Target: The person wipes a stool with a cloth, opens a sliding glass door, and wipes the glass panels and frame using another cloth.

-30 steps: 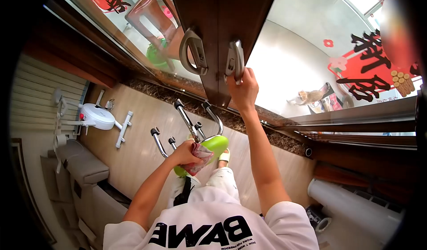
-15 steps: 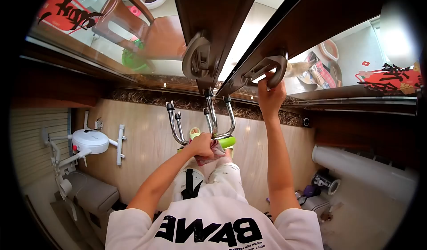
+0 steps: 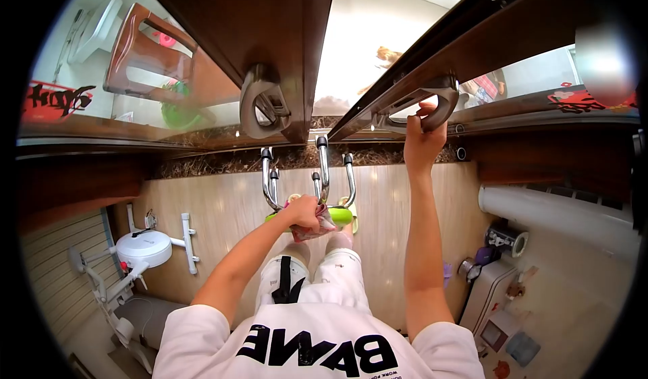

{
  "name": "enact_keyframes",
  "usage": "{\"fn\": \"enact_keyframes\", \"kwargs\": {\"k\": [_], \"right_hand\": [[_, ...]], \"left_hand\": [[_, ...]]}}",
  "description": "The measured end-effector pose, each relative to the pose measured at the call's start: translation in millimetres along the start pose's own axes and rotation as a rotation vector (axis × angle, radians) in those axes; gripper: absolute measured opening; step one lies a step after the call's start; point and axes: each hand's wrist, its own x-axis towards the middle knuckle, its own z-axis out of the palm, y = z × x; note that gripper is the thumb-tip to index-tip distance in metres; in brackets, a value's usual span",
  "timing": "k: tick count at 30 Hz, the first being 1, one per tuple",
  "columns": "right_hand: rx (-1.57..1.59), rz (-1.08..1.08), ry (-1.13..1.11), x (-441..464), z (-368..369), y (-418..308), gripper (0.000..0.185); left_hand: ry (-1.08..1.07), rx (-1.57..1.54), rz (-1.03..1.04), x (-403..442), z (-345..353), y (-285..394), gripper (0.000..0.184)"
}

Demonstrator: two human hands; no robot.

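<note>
My right hand has its fingers hooked round the loop handle of the dark wooden right-hand door, which has a glass pane. In front of my legs, my left hand is closed on a crumpled pink-and-white patterned cloth. Right by it is a stool with a lime-green seat; its chrome legs with black caps point toward the doors. Whether the left fingers also grip the seat is hidden. The left-hand door has a matching handle, untouched.
Between the doors is a gap onto a pale floor, with a small orange-brown shape there. A dark stone threshold runs below. A white round-topped device stands at left, a grey case at right. Behind the left glass is a brown chair.
The gap between the doors has grown wider. My right hand, still on the handle, has shifted slightly right. The left hand keeps the cloth beside the stool. My view has also shifted.
</note>
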Motion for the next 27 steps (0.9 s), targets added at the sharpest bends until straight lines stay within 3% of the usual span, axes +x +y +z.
{"fn": "enact_keyframes", "kwargs": {"k": [17, 20, 21, 24, 25, 27], "right_hand": [[0.133, 0.192, 0.155, 36, -58, 49, 0.014], [-0.062, 0.268, 0.197, 26, -66, 92, 0.018], [0.006, 0.332, 0.205, 13, -68, 114, 0.036], [0.315, 0.427, 0.242, -20, -65, 145, 0.057], [0.288, 0.487, 0.175, -27, -67, 162, 0.065], [0.231, 0.611, 0.039, -33, -70, 185, 0.080]], "left_hand": [[-0.134, -0.113, -0.080, 80, 16, 17, 0.055], [-0.162, -0.079, -0.076, 117, 47, 0, 0.059], [-0.196, -0.068, -0.088, 127, 50, 1, 0.060], [-0.263, 0.006, -0.079, 156, 43, 20, 0.061], [-0.186, -0.026, -0.053, 170, 61, 8, 0.057], [-0.227, -0.016, -0.072, 193, 62, 12, 0.052]]}}
